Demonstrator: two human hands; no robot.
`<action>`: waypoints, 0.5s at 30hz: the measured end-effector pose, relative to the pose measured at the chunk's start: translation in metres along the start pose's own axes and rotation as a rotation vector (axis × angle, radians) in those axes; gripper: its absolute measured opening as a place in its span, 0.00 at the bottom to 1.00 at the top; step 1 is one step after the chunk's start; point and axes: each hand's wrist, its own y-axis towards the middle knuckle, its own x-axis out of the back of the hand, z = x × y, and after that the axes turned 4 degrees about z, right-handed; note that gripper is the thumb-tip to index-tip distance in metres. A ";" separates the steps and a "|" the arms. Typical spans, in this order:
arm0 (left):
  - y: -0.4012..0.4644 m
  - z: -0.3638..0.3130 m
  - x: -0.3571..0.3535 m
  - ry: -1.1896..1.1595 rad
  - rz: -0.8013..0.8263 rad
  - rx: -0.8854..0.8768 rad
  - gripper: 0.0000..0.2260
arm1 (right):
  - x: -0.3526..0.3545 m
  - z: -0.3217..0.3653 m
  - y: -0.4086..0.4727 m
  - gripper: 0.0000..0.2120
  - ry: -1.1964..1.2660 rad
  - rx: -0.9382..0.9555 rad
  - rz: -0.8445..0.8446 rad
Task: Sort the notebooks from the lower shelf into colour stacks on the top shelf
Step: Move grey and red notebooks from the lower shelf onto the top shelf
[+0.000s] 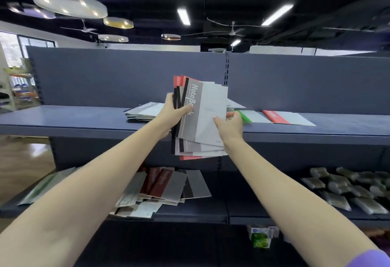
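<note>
You are holding a fanned bundle of notebooks (198, 117) upright at the centre of the frame, in front of the top shelf (63, 119), which runs as a blue band across the middle of the picture. Your left hand (172, 115) grips the bundle along its black spines, thumb curled over the front grey cover that reads "NoteBook". Your right hand (231, 124) pinches the pale right edge of the front notebook, thumb on the cover and fingers curled behind it. Red covers peek out at the top left and bottom of the bundle.

On the top shelf you can see 3 groups: a grey stack (143, 111) just left of your left hand, a green-edged notebook (251, 116) just right of your right hand, and a red-edged notebook (285, 117) further right. Another pale notebook lies behind the bundle; its colour cannot be told.

On the lower shelf (190, 214), in the lower centre of the frame, a loose heap of unsorted notebooks (160, 190) remains, grey and dark red, partly hidden by your left arm.

You appear to be mid-sort, with the front grey notebook being separated. The next move probably calls for peeling it free with your right hand and laying it on the grey stack at left, while your left hand keeps the rest from slipping.
</note>
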 end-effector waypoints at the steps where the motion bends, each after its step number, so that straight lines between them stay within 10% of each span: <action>1: 0.006 0.000 0.005 -0.033 -0.001 0.007 0.20 | -0.007 0.003 0.005 0.12 0.002 -0.019 0.002; 15: 0.092 0.036 0.123 -0.350 0.009 0.140 0.13 | -0.111 0.055 0.055 0.16 -0.247 0.034 0.193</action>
